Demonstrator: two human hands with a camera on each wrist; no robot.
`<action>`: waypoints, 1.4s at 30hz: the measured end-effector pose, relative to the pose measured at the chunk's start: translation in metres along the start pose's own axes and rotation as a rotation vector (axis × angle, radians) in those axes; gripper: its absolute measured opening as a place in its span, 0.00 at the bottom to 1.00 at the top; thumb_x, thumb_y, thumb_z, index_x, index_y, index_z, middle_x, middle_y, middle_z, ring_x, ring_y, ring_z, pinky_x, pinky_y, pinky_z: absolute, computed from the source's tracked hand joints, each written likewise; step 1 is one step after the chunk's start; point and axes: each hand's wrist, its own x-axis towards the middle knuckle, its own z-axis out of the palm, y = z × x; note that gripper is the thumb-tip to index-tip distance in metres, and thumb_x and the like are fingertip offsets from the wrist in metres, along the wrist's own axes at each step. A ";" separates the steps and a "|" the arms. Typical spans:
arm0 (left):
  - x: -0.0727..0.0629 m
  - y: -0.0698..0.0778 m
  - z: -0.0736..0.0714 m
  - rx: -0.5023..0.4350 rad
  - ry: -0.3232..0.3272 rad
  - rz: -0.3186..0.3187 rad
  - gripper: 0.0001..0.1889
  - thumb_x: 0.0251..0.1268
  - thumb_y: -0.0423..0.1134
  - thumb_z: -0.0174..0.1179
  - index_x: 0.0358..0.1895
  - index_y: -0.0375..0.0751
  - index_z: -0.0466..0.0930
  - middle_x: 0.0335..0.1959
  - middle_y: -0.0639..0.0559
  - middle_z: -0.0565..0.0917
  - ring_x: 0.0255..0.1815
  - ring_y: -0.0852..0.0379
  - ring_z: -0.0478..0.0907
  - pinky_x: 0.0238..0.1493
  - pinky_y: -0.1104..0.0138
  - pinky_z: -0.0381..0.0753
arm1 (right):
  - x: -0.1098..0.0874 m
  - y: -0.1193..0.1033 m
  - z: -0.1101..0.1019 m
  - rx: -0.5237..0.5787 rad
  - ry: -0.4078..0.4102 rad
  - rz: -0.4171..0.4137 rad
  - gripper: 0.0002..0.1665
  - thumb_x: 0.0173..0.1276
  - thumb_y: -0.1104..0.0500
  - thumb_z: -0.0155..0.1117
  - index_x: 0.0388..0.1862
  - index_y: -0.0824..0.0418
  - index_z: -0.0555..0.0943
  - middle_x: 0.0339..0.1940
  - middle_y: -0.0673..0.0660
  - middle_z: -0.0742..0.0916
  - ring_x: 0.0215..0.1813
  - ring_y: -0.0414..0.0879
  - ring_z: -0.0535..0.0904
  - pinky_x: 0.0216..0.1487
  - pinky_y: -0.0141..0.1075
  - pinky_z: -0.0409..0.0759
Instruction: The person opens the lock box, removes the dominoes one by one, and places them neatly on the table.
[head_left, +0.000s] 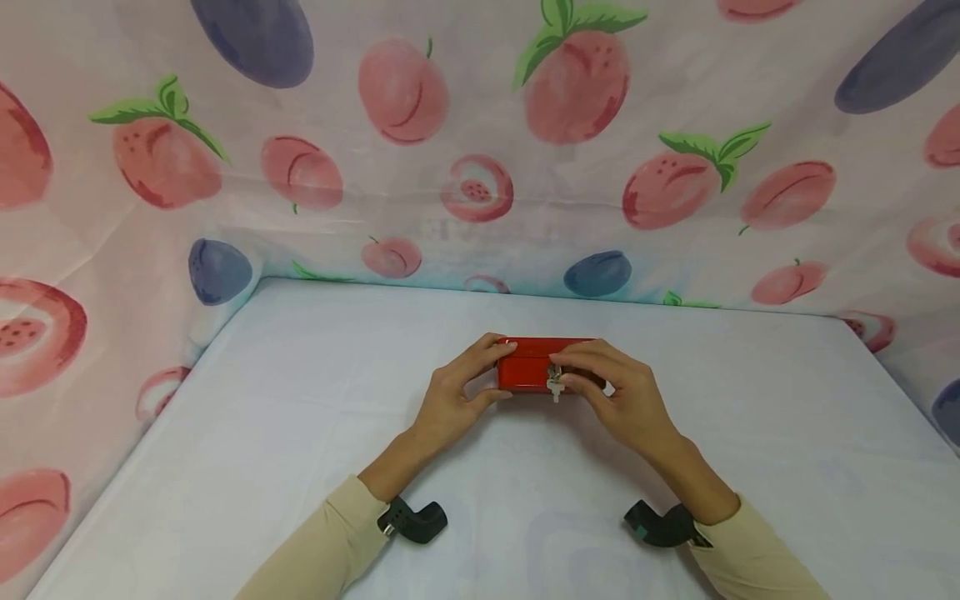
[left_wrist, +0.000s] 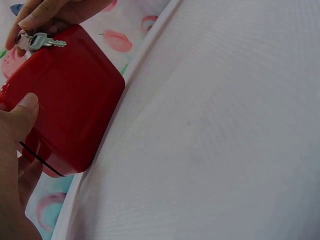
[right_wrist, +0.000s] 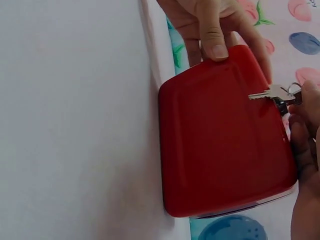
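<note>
A small red metal cash box [head_left: 531, 373] is held over the middle of the white table, its lock side towards me. My left hand [head_left: 452, 398] grips its left end, thumb on the broad red face [left_wrist: 75, 95] and fingers on the other side. At the lock, my right hand [head_left: 633, 408] pinches a key between thumb and forefinger; the fingers largely hide this key. From its ring hangs a second silver key [right_wrist: 274, 93], which lies against the broad face in both wrist views. I cannot tell whether the box touches the table.
White cloth covers the table [head_left: 300, 400]. Behind it and at the left hangs a fruit-printed curtain [head_left: 480, 100]. A black wrist camera mount [head_left: 420, 522] sticks out at the left sleeve, another black mount [head_left: 660, 525] at the right.
</note>
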 end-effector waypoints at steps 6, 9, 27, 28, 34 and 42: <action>-0.002 -0.001 0.001 0.001 0.004 -0.015 0.32 0.51 0.26 0.70 0.63 0.42 0.73 0.64 0.40 0.72 0.66 0.50 0.68 0.56 0.62 0.74 | -0.001 0.000 -0.002 -0.034 -0.034 0.061 0.23 0.55 0.70 0.71 0.52 0.60 0.83 0.46 0.52 0.85 0.35 0.39 0.73 0.30 0.26 0.72; -0.002 0.001 0.001 0.001 0.004 -0.018 0.33 0.50 0.27 0.70 0.63 0.42 0.73 0.65 0.42 0.72 0.66 0.50 0.68 0.56 0.62 0.74 | 0.000 -0.003 -0.003 -0.027 -0.044 0.090 0.22 0.55 0.70 0.71 0.50 0.61 0.84 0.45 0.52 0.85 0.36 0.39 0.74 0.30 0.27 0.73; -0.001 0.000 0.002 -0.004 0.010 0.001 0.32 0.49 0.25 0.70 0.62 0.40 0.73 0.64 0.40 0.72 0.65 0.48 0.69 0.55 0.61 0.75 | 0.014 -0.043 -0.007 -0.008 -0.017 0.083 0.18 0.51 0.78 0.70 0.43 0.72 0.83 0.39 0.62 0.85 0.32 0.44 0.73 0.27 0.28 0.71; -0.002 0.000 0.002 -0.003 0.013 -0.001 0.32 0.49 0.25 0.70 0.62 0.39 0.74 0.63 0.39 0.72 0.65 0.47 0.69 0.55 0.61 0.75 | 0.014 -0.043 -0.007 -0.003 -0.017 0.084 0.18 0.51 0.78 0.70 0.43 0.72 0.83 0.39 0.62 0.85 0.32 0.44 0.73 0.26 0.29 0.71; 0.000 0.012 0.001 -0.012 0.025 -0.005 0.31 0.46 0.20 0.69 0.59 0.30 0.73 0.61 0.31 0.71 0.63 0.39 0.69 0.55 0.57 0.75 | 0.013 -0.041 -0.006 0.005 -0.010 0.097 0.17 0.52 0.77 0.70 0.43 0.71 0.84 0.39 0.61 0.85 0.31 0.42 0.73 0.27 0.28 0.71; 0.008 0.036 -0.008 -0.044 0.027 0.022 0.29 0.46 0.18 0.68 0.57 0.27 0.73 0.57 0.28 0.72 0.59 0.36 0.71 0.49 0.52 0.79 | 0.010 -0.035 -0.004 0.002 0.004 0.093 0.18 0.52 0.77 0.70 0.44 0.70 0.84 0.40 0.60 0.85 0.31 0.41 0.72 0.27 0.28 0.70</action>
